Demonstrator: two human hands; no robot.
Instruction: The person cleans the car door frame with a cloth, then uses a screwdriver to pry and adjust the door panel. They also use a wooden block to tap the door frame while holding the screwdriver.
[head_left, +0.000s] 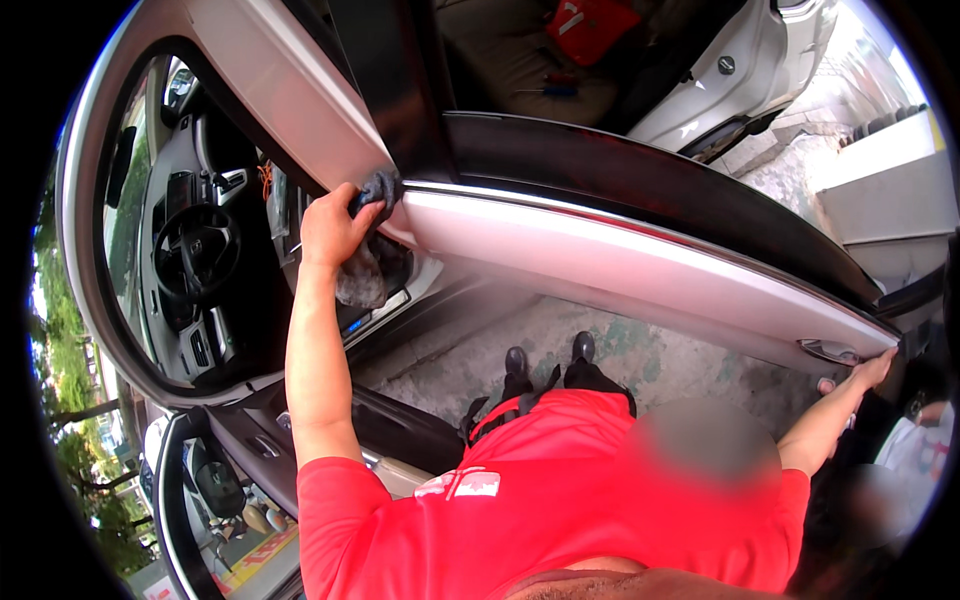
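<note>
My left hand (335, 228) is closed on a dark grey cloth (362, 278), pinching its upper end between thumb and fingers. The cloth hangs down beside the front opening, and its top presses against the base of the pale car pillar (345, 125). Across the middle runs a silvery-white car door (580, 245), standing open, with its window frame edged in dark trim. My right hand (872, 372) reaches far right to the door's end, close to the door handle (830, 351). Its fingers curl at the door's edge; their tips are partly hidden.
A steering wheel (197, 250) and dashboard show inside the car at left. Another open door (250, 430) stands at lower left. A red bag (592, 28) and a screwdriver (548, 92) lie on the rear seat. Someone in a white top (910, 465) is at lower right.
</note>
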